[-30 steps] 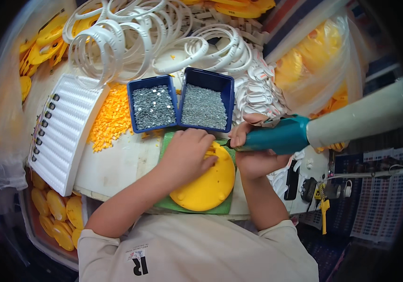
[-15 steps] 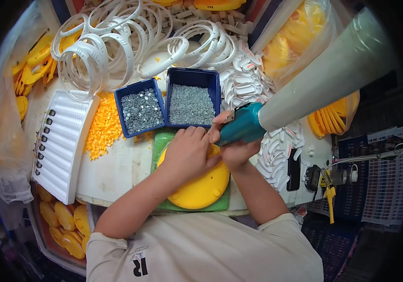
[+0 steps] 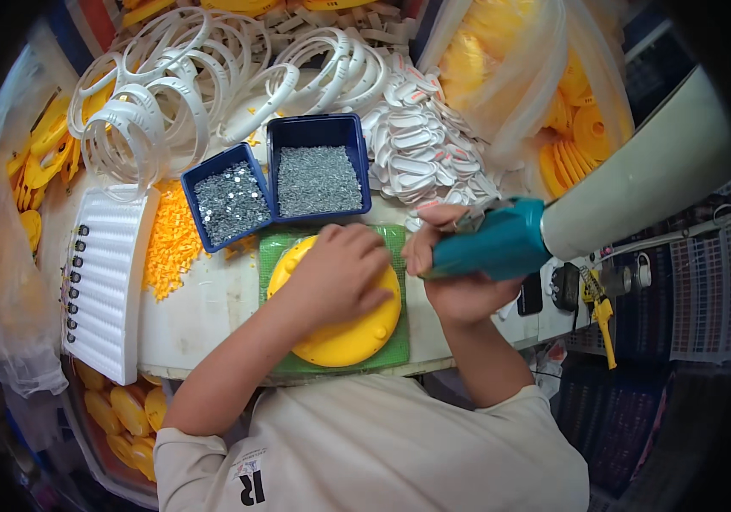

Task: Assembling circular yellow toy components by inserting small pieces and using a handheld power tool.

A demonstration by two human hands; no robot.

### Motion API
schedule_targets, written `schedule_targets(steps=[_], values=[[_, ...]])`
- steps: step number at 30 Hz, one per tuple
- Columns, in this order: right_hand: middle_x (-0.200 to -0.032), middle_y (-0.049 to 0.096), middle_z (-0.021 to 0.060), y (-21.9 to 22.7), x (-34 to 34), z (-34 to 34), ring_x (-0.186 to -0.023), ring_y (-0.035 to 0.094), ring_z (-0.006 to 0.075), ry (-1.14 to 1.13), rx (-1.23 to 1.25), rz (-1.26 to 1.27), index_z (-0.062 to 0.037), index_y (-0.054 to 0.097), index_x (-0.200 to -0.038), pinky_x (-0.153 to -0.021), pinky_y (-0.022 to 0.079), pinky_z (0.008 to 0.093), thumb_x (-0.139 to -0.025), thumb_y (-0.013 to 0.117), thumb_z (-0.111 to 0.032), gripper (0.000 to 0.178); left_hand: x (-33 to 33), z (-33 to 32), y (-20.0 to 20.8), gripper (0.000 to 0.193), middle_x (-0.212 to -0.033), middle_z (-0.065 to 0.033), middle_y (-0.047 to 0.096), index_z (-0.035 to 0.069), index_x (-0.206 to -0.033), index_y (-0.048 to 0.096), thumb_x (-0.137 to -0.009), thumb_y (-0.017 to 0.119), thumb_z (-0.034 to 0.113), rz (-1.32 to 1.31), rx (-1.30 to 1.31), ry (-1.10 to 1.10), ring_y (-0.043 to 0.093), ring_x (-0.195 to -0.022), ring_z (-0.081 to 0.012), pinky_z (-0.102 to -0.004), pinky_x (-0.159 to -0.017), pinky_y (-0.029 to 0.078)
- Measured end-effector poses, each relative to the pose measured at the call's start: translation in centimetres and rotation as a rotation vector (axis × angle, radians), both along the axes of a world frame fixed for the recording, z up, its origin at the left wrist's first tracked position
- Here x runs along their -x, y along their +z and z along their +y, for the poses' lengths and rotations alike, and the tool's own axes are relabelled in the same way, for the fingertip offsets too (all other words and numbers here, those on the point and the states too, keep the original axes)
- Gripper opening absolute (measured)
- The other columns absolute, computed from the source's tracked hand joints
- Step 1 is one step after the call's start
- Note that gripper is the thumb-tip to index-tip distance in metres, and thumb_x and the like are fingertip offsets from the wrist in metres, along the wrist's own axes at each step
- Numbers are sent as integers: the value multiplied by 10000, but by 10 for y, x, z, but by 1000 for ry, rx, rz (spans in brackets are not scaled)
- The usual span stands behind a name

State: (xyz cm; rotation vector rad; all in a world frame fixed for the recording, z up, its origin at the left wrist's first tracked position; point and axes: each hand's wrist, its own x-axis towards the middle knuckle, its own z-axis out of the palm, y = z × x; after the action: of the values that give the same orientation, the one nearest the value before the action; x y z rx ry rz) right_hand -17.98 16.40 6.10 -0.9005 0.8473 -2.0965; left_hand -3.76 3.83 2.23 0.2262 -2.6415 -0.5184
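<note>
A yellow round plastic part [image 3: 344, 344] lies on a green mat [image 3: 395, 350] in front of me. Over its upper half is my left hand [image 3: 336, 273], fingers curled; whatever they hold, if anything, is hidden. My right hand [image 3: 464, 290] grips a teal power screwdriver [image 3: 493, 243] just right of the part and apart from it. A thick pale tube [image 3: 630, 175] runs from the tool to the upper right. The driver's tip cannot be made out. Beyond my left hand stand a blue bin of screws [image 3: 319, 181] and a smaller blue bin of metal pieces [image 3: 231, 205].
White rings [image 3: 182, 107] are heaped at the back left, white curved parts [image 3: 425, 154] at the back right. Small yellow pieces [image 3: 171, 243] lie beside a white ribbed tray [image 3: 108, 282]. A box of yellow parts [image 3: 127, 414] sits below left. A black phone [image 3: 530, 294] lies to the right.
My right hand has moved right with the screwdriver, away from the yellow part. My left hand stays over the part, its fingers now apart from the tool. The view has shifted a little.
</note>
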Motion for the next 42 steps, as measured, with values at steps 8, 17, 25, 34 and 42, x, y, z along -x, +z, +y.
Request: schedule_targets(steps=[8, 17, 25, 34, 42], values=[[-792, 638, 140, -27, -15, 24, -725, 637, 261, -72, 89, -187, 86, 600, -1210, -728, 512, 392, -890, 388, -829, 992, 13, 16, 7, 499, -1313, -125, 630, 80, -1070, 701, -810, 763, 501, -190, -58, -260, 563, -1222, -318, -490, -1120, 356], [-849, 630, 135, -38, -16, 24, -656, 646, 244, -85, -133, 0, 83, 614, -1096, -639, 535, 387, -898, 417, -802, 928, 11, 19, 11, 476, -1345, -159, 606, 47, -944, 703, -789, 766, 493, -240, -23, -256, 569, -1207, -334, -479, -1103, 378], [-876, 655, 152, -19, -21, 35, -791, 620, 228, -64, -10, 108, 91, 513, -1414, -825, 488, 378, -916, 436, -770, 998, -16, 31, 0, 458, -1239, -114, 640, 78, -1155, 693, -863, 749, 427, -62, 151, -127, 565, -1281, -309, -496, -1125, 376], [-927, 659, 157, -6, -71, 74, -877, 632, 265, 178, -4, 25, 65, 534, -1392, -934, 471, 421, -917, 493, -679, 883, -79, 96, -6, 791, -1579, -205, 497, -5, -1452, 572, -826, 769, 435, -188, 136, 98, 419, -1508, -372, -556, -1232, 300], [-923, 666, 165, -17, -80, 78, -848, 648, 271, 116, -142, 147, 64, 583, -1275, -924, 514, 424, -934, 525, -657, 800, -71, 104, -33, 551, -1582, -224, 500, -19, -1447, 578, -984, 573, 278, -101, 253, 179, 445, -1495, -405, -589, -1218, 317]])
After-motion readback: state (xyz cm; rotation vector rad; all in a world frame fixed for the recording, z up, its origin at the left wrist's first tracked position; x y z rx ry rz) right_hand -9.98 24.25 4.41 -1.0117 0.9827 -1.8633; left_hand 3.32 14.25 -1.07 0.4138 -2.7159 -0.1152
